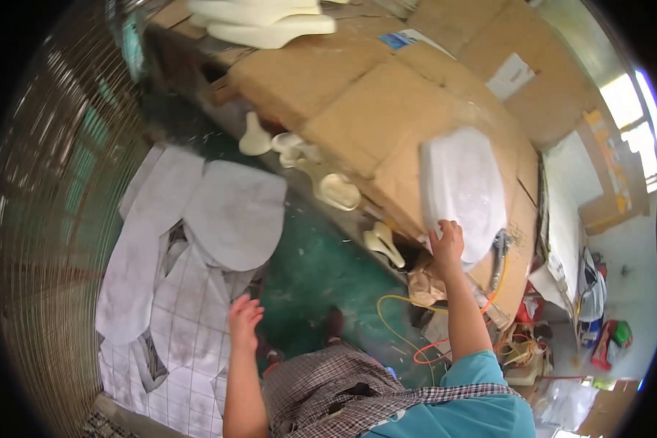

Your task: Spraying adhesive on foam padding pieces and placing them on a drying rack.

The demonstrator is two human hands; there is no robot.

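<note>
A stack of white, rounded oblong sheets [466, 186] lies on the cardboard-covered table. My right hand [447, 244] reaches to its near left edge, the fingertips touching it and a little apart; I see no grip on a sheet. My left hand [246, 321] is over the floor side, fingers loosely bent and apart, with nothing in it. Closest to it are large pale grey padded pieces [241, 212] lying on a white, grid-lined pile [190, 339]. A spray gun [499, 252] with a hose sits just right of the oblong stack.
Cream saddle-shaped foam pieces [337, 191] rest on a ledge along the table side [387, 109]. More cream pieces [270, 25] lie at the far end. Yellow and orange hoses [416, 350] hang over the green floor [306, 285]. A bamboo-like slatted screen [44, 241] stands left.
</note>
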